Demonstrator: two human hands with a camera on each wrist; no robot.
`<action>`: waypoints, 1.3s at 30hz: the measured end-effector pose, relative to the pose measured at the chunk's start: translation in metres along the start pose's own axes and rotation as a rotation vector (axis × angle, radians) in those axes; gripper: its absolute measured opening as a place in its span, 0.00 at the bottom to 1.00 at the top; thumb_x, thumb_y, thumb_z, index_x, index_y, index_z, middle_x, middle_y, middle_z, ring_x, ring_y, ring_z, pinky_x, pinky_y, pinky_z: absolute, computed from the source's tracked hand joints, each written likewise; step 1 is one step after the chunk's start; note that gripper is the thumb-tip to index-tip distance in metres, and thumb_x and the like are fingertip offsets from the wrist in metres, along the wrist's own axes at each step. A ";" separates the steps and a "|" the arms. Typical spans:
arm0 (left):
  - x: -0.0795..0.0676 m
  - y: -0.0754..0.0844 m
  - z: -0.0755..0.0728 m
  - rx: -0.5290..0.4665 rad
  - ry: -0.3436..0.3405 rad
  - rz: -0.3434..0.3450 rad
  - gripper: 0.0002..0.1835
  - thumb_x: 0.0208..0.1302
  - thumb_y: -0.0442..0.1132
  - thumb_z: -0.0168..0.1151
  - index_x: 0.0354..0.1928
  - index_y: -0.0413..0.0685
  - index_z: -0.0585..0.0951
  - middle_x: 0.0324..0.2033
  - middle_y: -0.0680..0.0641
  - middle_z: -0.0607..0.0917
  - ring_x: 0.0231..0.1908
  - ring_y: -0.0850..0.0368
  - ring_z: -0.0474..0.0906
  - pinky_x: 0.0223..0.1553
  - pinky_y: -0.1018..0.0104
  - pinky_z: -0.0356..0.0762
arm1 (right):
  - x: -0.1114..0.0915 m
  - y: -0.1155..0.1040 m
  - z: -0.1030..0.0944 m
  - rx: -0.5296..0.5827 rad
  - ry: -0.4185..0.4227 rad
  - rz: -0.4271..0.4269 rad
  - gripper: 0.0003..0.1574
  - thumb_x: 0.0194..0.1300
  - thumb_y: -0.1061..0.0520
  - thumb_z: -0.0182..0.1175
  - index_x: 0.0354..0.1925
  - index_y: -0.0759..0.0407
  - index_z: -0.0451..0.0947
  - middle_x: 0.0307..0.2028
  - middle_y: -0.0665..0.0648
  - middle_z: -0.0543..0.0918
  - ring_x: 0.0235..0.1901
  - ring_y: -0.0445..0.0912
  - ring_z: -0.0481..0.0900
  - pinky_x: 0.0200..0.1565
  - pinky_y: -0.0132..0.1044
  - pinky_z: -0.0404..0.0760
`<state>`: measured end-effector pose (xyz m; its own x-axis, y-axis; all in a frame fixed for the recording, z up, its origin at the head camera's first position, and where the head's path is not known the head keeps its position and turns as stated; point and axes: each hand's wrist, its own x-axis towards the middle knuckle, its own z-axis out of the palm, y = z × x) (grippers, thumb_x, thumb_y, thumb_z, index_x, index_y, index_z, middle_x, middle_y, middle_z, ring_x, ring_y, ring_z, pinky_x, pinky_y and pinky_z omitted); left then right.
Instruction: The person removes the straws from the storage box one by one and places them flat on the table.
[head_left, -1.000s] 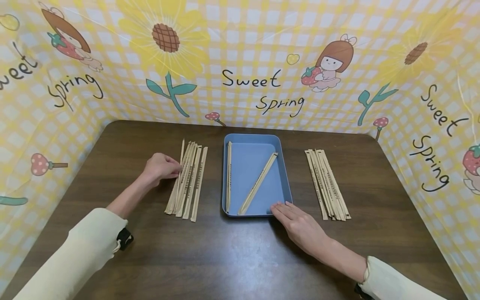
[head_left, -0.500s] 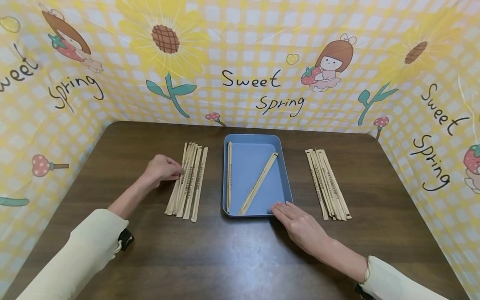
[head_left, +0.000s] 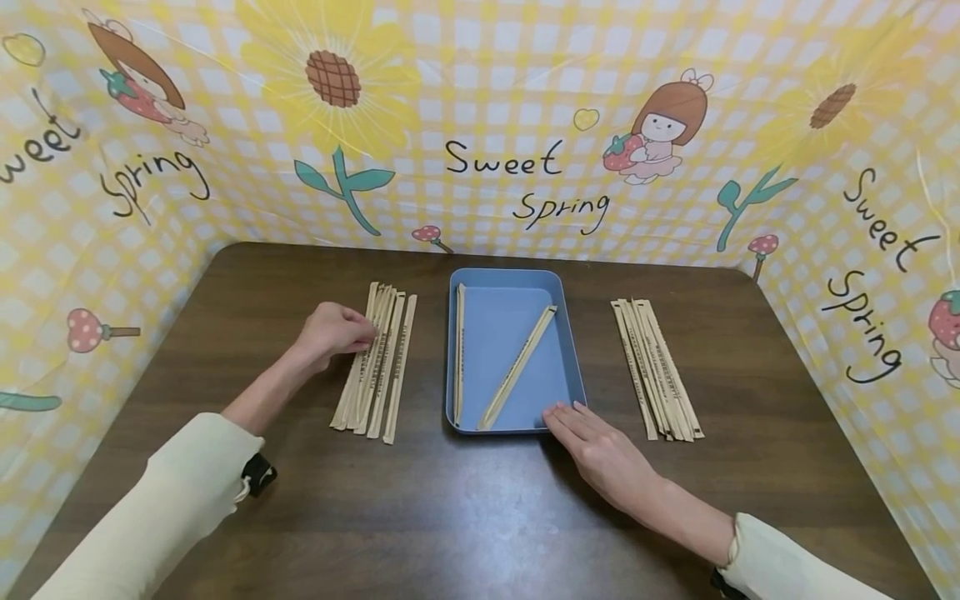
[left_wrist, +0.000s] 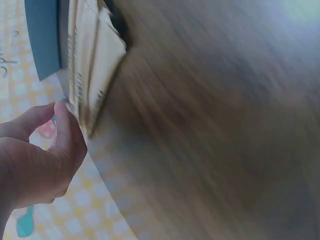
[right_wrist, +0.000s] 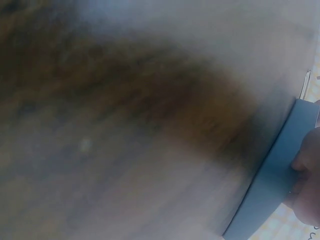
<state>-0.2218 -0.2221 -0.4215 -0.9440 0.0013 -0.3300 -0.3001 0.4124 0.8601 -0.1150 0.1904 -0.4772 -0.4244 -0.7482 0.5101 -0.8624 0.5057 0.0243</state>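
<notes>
At the left pile of slim, printed paper-wrapped sticks (head_left: 386,375), my left hand (head_left: 330,332) pinches one at the pile's left edge with thumb and fingertips. The upper end of this paper-wrapped stick (head_left: 372,297) shows beyond the fingers. In the left wrist view, thumb and forefinger of the left hand (left_wrist: 40,160) meet beside the wrapped sticks (left_wrist: 102,60). My right hand (head_left: 600,454) rests with extended fingers on the near right corner of a blue tray (head_left: 517,298). Inside it, one wrapped stick (head_left: 460,354) lies along the left wall and another (head_left: 517,367) lies slantwise.
A second pile of wrapped sticks (head_left: 660,375) lies right of the tray on the dark wooden table (head_left: 420,517). A yellow checked cloth (head_left: 480,100) with printed flowers and figures walls in the back and both sides.
My left hand has moved slightly right and away from me over the left pile. The pinched stick's upper end has shifted right towards the other sticks. My right hand stays at the tray corner.
</notes>
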 end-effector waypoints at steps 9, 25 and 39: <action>-0.001 0.033 0.035 -0.059 -0.077 0.009 0.16 0.68 0.30 0.60 0.53 0.24 0.79 0.52 0.31 0.81 0.46 0.46 0.84 0.49 0.63 0.82 | -0.002 0.001 0.001 -0.017 0.022 -0.011 0.32 0.79 0.64 0.27 0.55 0.74 0.78 0.50 0.67 0.84 0.51 0.57 0.83 0.56 0.50 0.79; -0.005 0.071 0.115 0.022 -0.198 0.079 0.11 0.62 0.30 0.63 0.44 0.31 0.86 0.41 0.39 0.86 0.42 0.46 0.86 0.46 0.57 0.84 | 0.000 0.000 0.001 -0.008 0.058 -0.004 0.29 0.81 0.62 0.32 0.54 0.73 0.79 0.50 0.67 0.84 0.50 0.56 0.84 0.54 0.50 0.81; 0.002 0.063 0.158 0.213 -0.165 0.162 0.06 0.54 0.32 0.71 0.33 0.37 0.90 0.21 0.46 0.87 0.22 0.60 0.81 0.28 0.72 0.78 | 0.000 -0.001 0.000 0.009 0.050 0.007 0.30 0.81 0.62 0.31 0.54 0.73 0.79 0.50 0.66 0.84 0.50 0.55 0.83 0.54 0.50 0.81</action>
<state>-0.2212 -0.0519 -0.4295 -0.9370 0.2230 -0.2691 -0.0959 0.5764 0.8115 -0.1142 0.1895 -0.4774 -0.4158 -0.7221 0.5529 -0.8623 0.5063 0.0128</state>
